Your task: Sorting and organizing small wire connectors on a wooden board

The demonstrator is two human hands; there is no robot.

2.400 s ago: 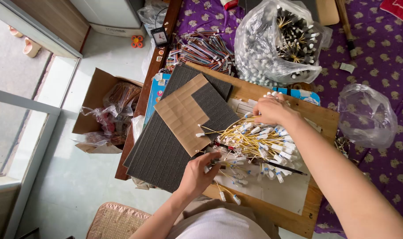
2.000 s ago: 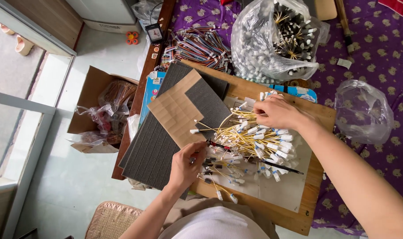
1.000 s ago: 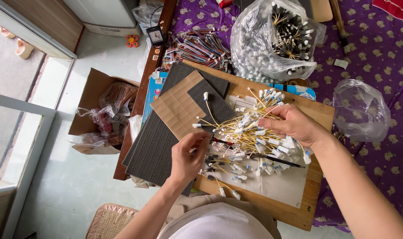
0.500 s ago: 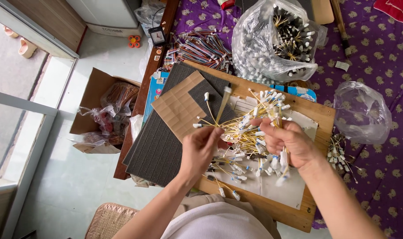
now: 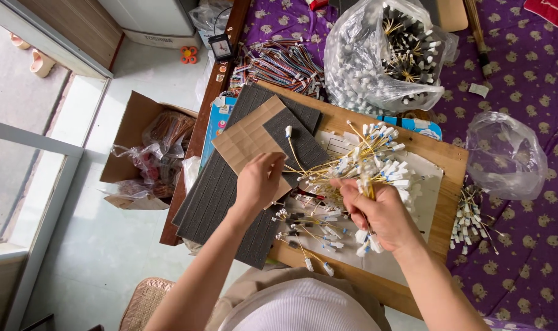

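— Pale floor tiles fill the left side, with a glass door frame at the edge. What sits on them?

— An open cardboard box stuffed with plastic bags, just beside a long wooden rail. A woven mat shows at the bottom.

— And the work surface?

— A wooden board lies on a purple patterned cloth. Dark foam sheets overhang the board's left end, and a brown card sheet lies on top of them.

— Where are the hands?

— The left hand is over the foam and card, fingers pinched narrow on one yellow cable that runs up to a white plug. The right hand is closed around a bundle of yellow cables, whose white ends fan out above the fist. Loose cables lie on white paper between and below the hands.

— Farther right?

— Behind the board, a pile of coloured wires, then a big clear bag full of white-tipped cables. On the cloth to the right, a crumpled empty-looking bag and a small cable bunch just beside the board.
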